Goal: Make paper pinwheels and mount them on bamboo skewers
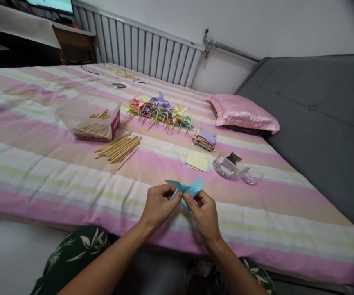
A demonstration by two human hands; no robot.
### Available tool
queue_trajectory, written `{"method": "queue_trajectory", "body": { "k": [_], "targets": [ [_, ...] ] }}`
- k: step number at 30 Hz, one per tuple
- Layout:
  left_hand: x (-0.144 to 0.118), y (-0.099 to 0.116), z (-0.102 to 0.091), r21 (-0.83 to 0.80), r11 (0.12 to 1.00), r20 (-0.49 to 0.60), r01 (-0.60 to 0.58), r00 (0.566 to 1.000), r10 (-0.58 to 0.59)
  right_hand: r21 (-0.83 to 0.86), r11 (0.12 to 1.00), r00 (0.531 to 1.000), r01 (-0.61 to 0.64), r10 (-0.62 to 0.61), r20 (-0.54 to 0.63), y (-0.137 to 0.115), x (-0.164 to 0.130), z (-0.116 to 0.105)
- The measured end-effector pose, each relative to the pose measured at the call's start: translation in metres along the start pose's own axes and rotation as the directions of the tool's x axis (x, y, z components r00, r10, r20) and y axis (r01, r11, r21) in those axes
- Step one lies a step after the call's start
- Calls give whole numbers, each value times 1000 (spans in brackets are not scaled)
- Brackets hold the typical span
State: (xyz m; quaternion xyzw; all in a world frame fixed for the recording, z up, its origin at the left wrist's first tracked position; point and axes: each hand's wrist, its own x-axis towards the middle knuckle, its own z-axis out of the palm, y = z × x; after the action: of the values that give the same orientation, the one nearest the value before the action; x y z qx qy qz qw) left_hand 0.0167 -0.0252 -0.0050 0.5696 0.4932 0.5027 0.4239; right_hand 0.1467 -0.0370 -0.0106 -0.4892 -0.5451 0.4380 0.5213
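Observation:
A light blue paper pinwheel (192, 189), with its corners folded toward the middle, is held just above the near edge of the bed. My left hand (161, 205) pinches its left side. My right hand (204, 211) grips the right side, and both thumbs meet at the centre. Whether a pin sits under the thumbs is hidden. Just beyond the hands lies a small stack of yellow and blue paper squares (197, 160). Behind that is a taller stack of coloured paper squares (205, 139), cut at the corners.
A clear plastic box (87, 110) holds wooden sticks, and more sticks (120, 148) lie before it. Several finished pinwheels (161, 108) are piled mid-bed. An open clear round container (226, 167) sits right of the squares. A pink pillow (244, 112) rests by the grey headboard (314, 106).

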Motion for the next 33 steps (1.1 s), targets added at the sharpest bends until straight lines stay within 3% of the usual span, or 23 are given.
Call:
{"method": "queue_trajectory", "body": {
  "k": [17,33],
  "targets": [
    [-1,-3,4,88,994,-29,-64,997,67,99,994,999,-47,46,12,4,1,0],
    [-3,0,8,-6,1000,-8,-24,1000,24,119,991,997,-67,72,-38,3,2,-1]
  ]
}}
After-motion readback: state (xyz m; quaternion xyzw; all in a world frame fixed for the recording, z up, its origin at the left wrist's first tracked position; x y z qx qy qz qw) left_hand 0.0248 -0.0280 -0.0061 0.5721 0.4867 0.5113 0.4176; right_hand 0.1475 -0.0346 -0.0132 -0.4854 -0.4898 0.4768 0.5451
